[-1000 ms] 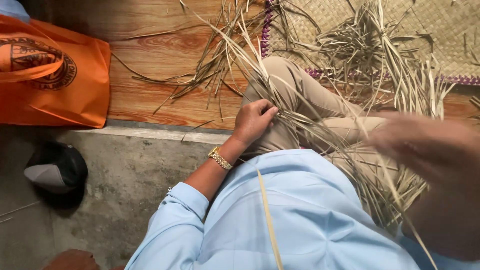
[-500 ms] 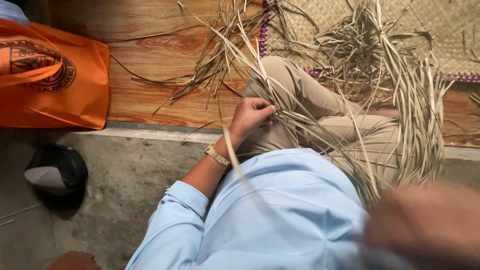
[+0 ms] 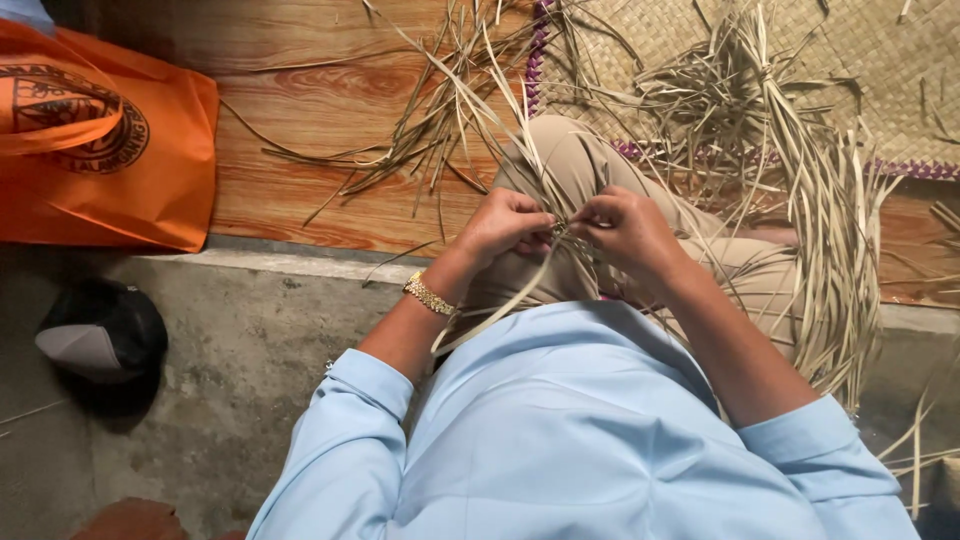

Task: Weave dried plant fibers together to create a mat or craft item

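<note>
your left hand [image 3: 508, 222] and right hand [image 3: 625, 225] meet over your knee, fingers pinched shut on the dried leaf strips [image 3: 556, 232] where they cross. keep both pinches tight at that crossing so the weave does not loosen, and feed one strip at a time. the loose strip [image 3: 500, 305] trailing toward your blue shirt [image 3: 560, 430] should stay free of your gold bracelet [image 3: 430, 295]. the bundle of strips [image 3: 820, 230] fans out on your right, the woven mat [image 3: 850, 60] lies far right, and the orange bag [image 3: 100, 140] sits far left, well apart.
</note>
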